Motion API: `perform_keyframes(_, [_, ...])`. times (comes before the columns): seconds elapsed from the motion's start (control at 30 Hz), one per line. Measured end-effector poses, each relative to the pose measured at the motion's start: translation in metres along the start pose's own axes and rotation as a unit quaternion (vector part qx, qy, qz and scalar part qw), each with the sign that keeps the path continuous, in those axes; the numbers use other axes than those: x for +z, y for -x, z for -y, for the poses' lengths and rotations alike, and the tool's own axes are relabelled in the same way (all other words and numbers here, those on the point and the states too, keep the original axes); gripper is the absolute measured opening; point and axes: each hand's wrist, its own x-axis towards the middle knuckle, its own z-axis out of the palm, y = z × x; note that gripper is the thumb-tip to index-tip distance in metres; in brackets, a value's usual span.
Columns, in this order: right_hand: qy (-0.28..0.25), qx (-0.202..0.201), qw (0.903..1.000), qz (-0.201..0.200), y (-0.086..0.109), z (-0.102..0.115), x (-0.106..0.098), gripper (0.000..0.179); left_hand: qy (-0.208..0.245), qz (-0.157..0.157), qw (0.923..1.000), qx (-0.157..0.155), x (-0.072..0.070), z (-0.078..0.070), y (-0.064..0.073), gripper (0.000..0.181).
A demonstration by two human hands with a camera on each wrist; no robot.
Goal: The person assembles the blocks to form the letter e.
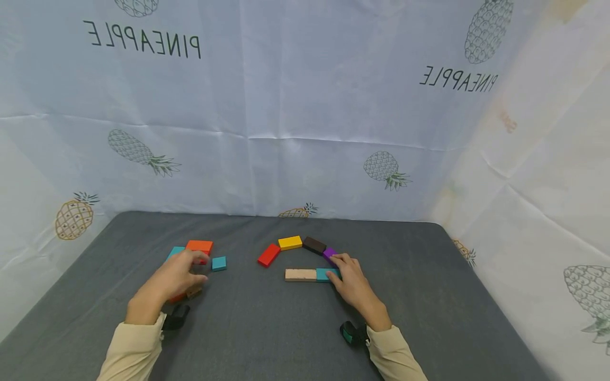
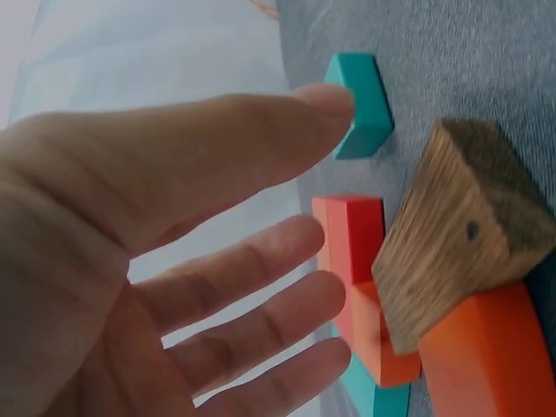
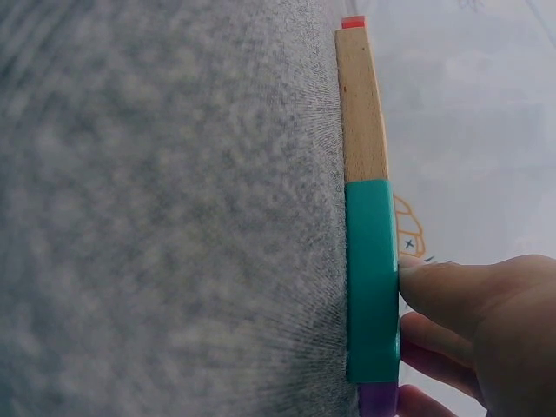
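On the left, my left hand (image 1: pixel 173 275) hovers over a group of blocks, thumb and fingers spread apart and holding nothing. Close by are a small teal block (image 1: pixel 219 263), an orange block (image 1: pixel 200 245) and a brown wooden block (image 2: pixel 452 234); the hand partly hides the group. My right hand (image 1: pixel 353 286) rests its thumb on a long teal block (image 3: pixel 372 278), which lies end to end with a plain wooden block (image 1: pixel 301 274). Its other fingers reach beyond, by a purple block (image 1: pixel 329 254), partly covered.
Behind the straight row, a red block (image 1: pixel 269 255), a yellow block (image 1: pixel 290 243) and a dark brown block (image 1: pixel 314 244) form an arc with the purple one. Grey cloth (image 1: pixel 267 328) covers the table. A pineapple-print curtain (image 1: pixel 305 106) hangs behind.
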Motion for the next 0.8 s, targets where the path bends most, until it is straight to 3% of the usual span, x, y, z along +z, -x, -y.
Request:
perform_keyframes(0.23, [0.000, 0.003, 1.0000, 0.000, 0.000, 0.000, 0.000, 0.044, 0.015, 0.035, 0.9993, 0.005, -0.004, 0.010, 0.000, 0.045])
perform_keyframes(0.6, [0.004, -0.020, 0.9997, -0.011, 0.002, 0.000, 0.000, 0.042, -0.021, 0.054, 0.9980, -0.024, -0.006, 0.013, -0.002, 0.041])
perform_keyframes(0.8, [0.002, -0.019, 0.9998, -0.010, 0.001, 0.000, -0.001, 0.042, -0.033, 0.056, 0.9977, -0.019, -0.003, 0.013, -0.004, 0.039])
